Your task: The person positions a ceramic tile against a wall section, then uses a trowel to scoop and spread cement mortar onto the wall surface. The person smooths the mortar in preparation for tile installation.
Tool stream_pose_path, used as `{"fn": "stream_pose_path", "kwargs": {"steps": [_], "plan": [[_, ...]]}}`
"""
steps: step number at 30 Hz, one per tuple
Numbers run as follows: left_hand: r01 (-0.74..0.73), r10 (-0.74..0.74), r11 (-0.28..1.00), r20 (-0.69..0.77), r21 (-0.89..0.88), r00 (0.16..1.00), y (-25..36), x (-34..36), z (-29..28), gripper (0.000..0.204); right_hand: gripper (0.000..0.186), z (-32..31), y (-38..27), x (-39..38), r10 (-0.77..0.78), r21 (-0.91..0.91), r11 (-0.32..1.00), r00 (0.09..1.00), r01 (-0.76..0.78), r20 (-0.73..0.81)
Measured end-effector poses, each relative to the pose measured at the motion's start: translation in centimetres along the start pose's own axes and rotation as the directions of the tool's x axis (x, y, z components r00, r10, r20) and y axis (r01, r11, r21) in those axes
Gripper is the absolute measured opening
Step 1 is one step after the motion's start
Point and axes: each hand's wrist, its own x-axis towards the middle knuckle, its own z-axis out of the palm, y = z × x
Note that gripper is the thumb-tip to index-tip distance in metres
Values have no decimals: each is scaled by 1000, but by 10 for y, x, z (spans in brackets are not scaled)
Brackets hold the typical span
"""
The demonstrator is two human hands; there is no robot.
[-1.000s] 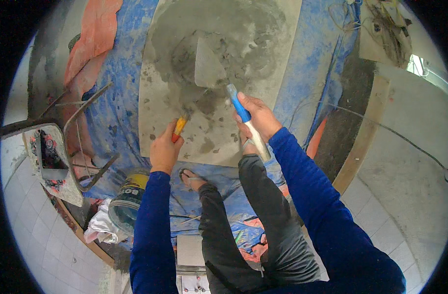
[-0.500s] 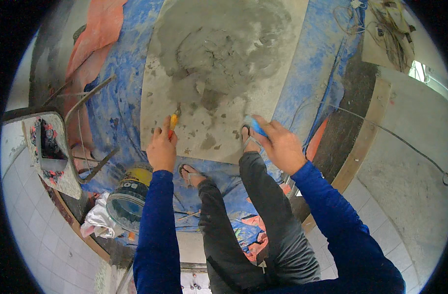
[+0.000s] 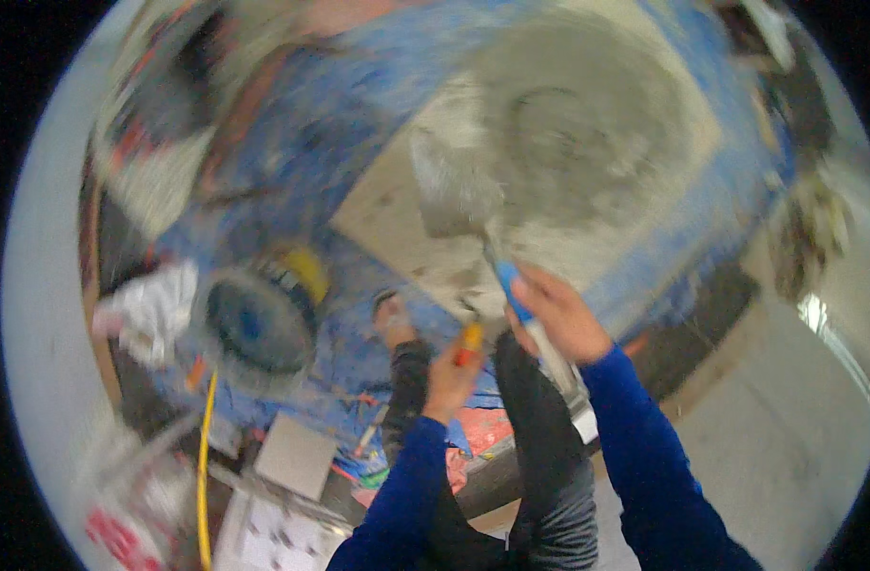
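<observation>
My right hand [image 3: 560, 314] is closed around the blue grip of a trowel [image 3: 459, 186], whose wide grey blade points up and away over the pale board [image 3: 382, 214]. Nearer my body, my left hand [image 3: 452, 381] grips a smaller hand tool [image 3: 469, 343] by its yellow and red handle. A thin curved metal neck rises from that handle; motion blur hides any blade. Wet grey mortar [image 3: 587, 114] is spread in a round heap on the board, to the right of the trowel blade.
A round bucket [image 3: 259, 328] stands at left on the blue tarp [image 3: 311, 162], next to a crumpled white bag [image 3: 154, 314]. Closer in lie a square tile [image 3: 295, 457] and a yellow hose or cable [image 3: 206, 476]. Tangled cords [image 3: 801, 238] lie at far right.
The view has swung left, bringing the bucket closer to the middle. My hands have come nearer each other, and the right-hand trowel's blade now shows, pointing away from me.
</observation>
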Motion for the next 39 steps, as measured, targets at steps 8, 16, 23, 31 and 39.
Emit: {"fn": "stream_pose_path", "kwargs": {"steps": [8, 16, 23, 31, 39], "plan": [[-20, 67, 940, 127, -341, 990, -18, -13, -8, 46, 64, 300, -38, 77, -177, -708, 220, 741, 671, 647], [-56, 129, 895, 135, -443, 982, -33, -12, -19, 42, 32, 427, 42, 222, -206, -801, 88, 798, 592, 567], [-58, 109, 916, 106, -398, 988, -43, 5, -29, 39, 47, 401, 44, 190, -167, -849, -29, 835, 528, 524], [243, 98, 678, 413, -694, 905, -41, 32, -51, 26, 65, 287, 26, 55, -365, -324, 793, 827, 517, 427], [-160, 207, 950, 153, -269, 966, -40, 93, -26, 30, 45, 98, 91, -12, -414, -238, 910, 785, 340, -461]]}}
